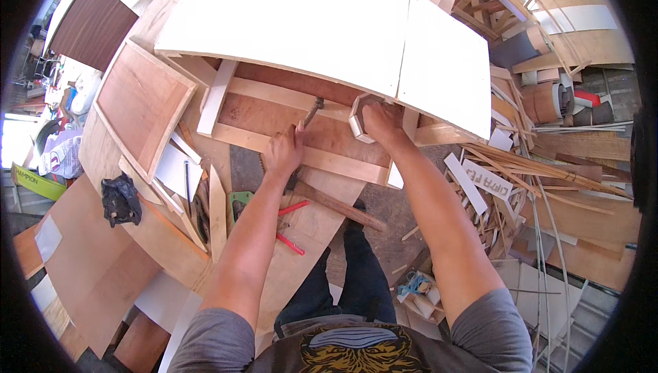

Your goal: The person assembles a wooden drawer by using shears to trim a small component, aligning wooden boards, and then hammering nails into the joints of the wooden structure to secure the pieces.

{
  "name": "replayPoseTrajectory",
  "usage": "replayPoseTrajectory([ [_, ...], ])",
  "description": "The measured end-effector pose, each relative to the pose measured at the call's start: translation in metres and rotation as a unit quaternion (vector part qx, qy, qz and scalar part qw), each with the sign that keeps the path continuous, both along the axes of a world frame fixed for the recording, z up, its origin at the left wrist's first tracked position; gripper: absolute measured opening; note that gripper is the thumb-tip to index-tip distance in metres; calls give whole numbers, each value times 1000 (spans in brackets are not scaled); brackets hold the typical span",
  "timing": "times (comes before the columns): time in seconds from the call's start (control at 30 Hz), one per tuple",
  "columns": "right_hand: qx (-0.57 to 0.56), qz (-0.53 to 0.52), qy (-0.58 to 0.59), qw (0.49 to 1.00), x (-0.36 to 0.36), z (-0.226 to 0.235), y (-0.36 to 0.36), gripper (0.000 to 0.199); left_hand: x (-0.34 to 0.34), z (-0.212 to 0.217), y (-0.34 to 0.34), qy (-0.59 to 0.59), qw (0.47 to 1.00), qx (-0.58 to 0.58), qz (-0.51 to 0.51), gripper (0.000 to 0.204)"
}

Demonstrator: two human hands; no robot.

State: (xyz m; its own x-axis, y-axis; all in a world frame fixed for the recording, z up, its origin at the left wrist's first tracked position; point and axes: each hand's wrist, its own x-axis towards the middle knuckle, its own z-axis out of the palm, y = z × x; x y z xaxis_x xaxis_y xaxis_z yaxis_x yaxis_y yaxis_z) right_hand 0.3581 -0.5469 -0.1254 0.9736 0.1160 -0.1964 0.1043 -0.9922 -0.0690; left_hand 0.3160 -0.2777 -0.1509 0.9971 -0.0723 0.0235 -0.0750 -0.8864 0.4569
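**Cabinet Is Lying Partly Joined, With Its Near Side Open**

In the head view, the cabinet [260, 111] is lying in front of the person, between and beyond the two forearms. As I am judging, the main body is done: two white panels [274, 23] are covering the top, with one seam running between them, and two long rails [343, 162] are showing inside. The near side seems to be left, because no board is closing it.

The left hand [283, 150] is curling around one tool [317, 107], whose head is pointing into the opening. The right hand [381, 123] is bending its fingers beside one angled piece [355, 121], under the panel edge; I cannot tell if it is pinching this piece.

Counting the others: one framed panel [145, 109] is leaning at the left, and one black bag [122, 201] is lying near it. One pair of pliers [295, 207] is showing two red handles, next to one green saw grip [238, 199] and one wooden handle [343, 206]. At the right, many offcuts [467, 182] are overlapping, too mixed for counting.
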Motion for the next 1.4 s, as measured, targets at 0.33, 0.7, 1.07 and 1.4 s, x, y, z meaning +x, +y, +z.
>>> replayPoseTrajectory([
  [0.33, 163, -37, 32, 985, -119, 62, 23, 36, -7, 10, 5, -10, 998, -63, 24, 35],
  [0.7, 167, -16, 50, 985, -251, 1, 57, 52, -6, 13, 1, 31, 998, -40, 46, 34],
  [1.07, 256, -17, 61, 965, -266, 32, -3, 41, -39, 45, -27, 116, 886, -439, 93, 38],
  [1.4, 232, 72, 25, 970, -247, -9, 6, 45, -98, 67, -88, 52, 925, -305, 221, 38],
])
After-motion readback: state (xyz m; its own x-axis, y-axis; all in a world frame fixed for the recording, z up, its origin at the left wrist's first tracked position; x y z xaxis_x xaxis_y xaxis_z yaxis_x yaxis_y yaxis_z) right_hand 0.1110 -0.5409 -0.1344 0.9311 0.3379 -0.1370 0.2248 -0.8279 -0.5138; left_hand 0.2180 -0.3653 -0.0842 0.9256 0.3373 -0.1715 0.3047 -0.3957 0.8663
